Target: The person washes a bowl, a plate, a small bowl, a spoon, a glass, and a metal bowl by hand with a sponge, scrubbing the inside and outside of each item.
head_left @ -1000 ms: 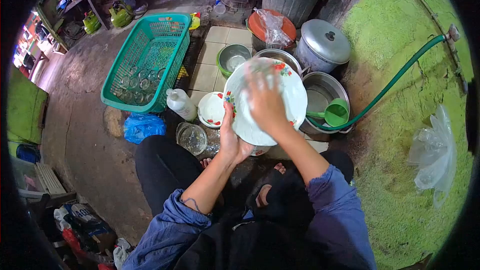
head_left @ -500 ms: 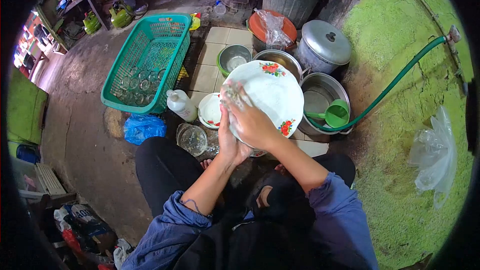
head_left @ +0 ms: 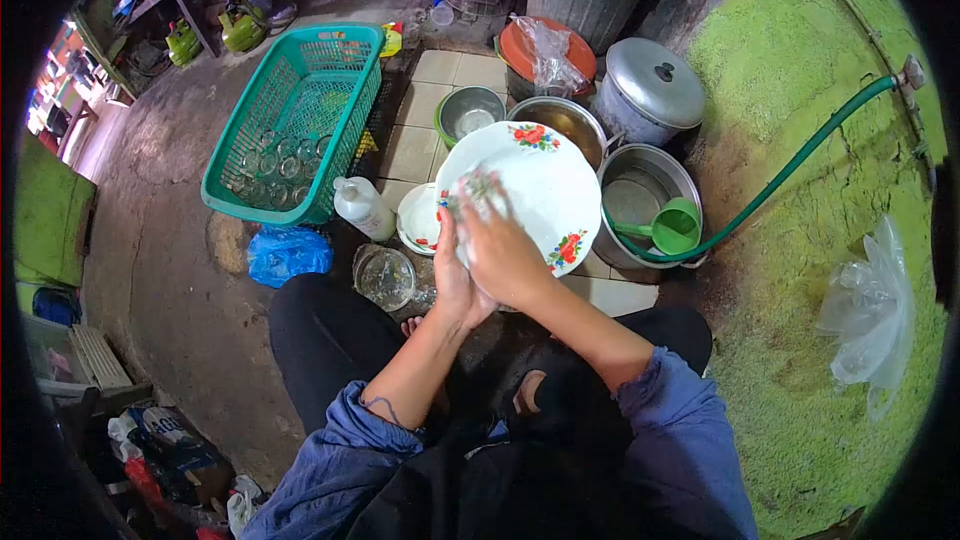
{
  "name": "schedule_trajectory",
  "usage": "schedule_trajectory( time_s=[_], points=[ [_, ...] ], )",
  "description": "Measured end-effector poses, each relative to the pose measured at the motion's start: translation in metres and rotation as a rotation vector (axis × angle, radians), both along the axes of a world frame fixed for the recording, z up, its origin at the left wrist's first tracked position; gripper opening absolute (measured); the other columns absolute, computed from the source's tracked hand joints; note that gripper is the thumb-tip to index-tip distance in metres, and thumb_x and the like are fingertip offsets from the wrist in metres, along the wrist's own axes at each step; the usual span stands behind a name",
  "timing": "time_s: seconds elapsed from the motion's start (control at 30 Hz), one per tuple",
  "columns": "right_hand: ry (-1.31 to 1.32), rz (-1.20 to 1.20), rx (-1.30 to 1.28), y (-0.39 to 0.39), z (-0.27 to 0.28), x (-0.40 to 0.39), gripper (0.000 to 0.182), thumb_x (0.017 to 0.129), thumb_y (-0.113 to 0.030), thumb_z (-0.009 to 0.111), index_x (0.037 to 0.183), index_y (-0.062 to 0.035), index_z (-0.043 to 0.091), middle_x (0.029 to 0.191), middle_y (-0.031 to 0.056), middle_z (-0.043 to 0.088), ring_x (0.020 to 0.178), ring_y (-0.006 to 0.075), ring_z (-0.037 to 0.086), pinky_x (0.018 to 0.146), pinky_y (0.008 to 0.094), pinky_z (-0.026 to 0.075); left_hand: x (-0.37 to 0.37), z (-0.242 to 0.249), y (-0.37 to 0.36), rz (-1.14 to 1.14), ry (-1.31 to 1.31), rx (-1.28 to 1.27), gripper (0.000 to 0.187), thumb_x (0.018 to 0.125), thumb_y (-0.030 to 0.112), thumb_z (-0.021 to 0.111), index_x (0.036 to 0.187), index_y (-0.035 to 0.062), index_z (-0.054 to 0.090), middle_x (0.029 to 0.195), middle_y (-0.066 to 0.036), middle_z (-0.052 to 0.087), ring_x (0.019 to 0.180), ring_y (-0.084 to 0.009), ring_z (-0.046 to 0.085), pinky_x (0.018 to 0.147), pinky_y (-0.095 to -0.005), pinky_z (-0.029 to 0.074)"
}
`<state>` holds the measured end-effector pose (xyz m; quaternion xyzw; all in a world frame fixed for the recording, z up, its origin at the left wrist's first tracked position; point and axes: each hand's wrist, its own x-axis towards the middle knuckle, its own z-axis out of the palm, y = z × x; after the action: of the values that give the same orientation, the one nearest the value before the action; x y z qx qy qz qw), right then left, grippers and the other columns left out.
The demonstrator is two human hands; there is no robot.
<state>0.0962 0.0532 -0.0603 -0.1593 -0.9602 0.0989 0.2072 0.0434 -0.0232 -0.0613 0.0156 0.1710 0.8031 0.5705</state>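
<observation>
A large white plate (head_left: 550,188) with red flower prints on its rim is tilted up in front of me. My left hand (head_left: 458,285) grips it at the lower left edge, fingers mostly hidden behind it. Against the plate's face my right hand (head_left: 500,252) presses a soapy, greyish scouring pad (head_left: 482,188), blurred by motion. White suds cover part of the fingers. Behind the plate's left edge sits a smaller white dish (head_left: 416,215) with red prints. A clear glass bowl (head_left: 385,278) lies below that dish, near my left knee.
A green basket (head_left: 222,205) holds several glasses (head_left: 285,162). Beside it are a white bottle (head_left: 364,208) and a blue plastic bag (head_left: 288,256). Right of the plate, a metal pot (head_left: 690,180) holds a green dipper (head_left: 676,227) and the end of a green hose (head_left: 800,165). A lidded pot (head_left: 652,85) stands behind.
The plate has shifted slightly left and turned a little. My right hand has moved a little to the right and down across its face with the scouring pad.
</observation>
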Motion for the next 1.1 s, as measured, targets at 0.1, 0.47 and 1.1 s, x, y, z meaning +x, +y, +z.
schedule_trajectory(
  time_s=[0.1,0.47,1.1],
  points=[
    [-0.125,0.054,-0.36,-0.015,0.029,0.013,0.052,0.096,-0.025,0.044,0.139,0.0038,0.039,0.129,0.0316,0.051,0.13,0.0468,0.039,0.106,0.0501,0.037,-0.016,-0.003,-0.004,0.004,-0.031,-0.039,0.062,0.096,0.059,0.039,0.138,0.0134,0.043,0.129,-0.011,0.054,0.112,-0.0279,0.055,0.097,-0.0468,0.044],
    [-0.052,-0.125,0.242,0.072,0.041,0.029,0.039,0.092,-0.018,0.051,0.13,-0.0087,0.055,0.133,0.0184,0.053,0.134,0.0389,0.038,0.113,0.0506,0.026,-0.015,0.019,0.004,-0.025,0.041,0.089,0.076,0.093,0.064,0.039,0.147,0.011,0.03,0.148,-0.013,0.037,0.135,-0.0343,0.038,0.111,-0.0555,0.029],
    [0.197,0.173,-0.159,-0.003,0.003,0.01,0.047,0.094,-0.027,0.049,0.138,-0.0105,0.047,0.138,0.0268,0.045,0.132,0.042,0.039,0.106,0.0491,0.037,-0.02,0.004,-0.002,0.107,0.139,-0.134,0.069,0.095,0.058,0.043,0.143,0.0094,0.036,0.141,-0.014,0.046,0.128,-0.0315,0.045,0.107,-0.0514,0.035]
  ],
)
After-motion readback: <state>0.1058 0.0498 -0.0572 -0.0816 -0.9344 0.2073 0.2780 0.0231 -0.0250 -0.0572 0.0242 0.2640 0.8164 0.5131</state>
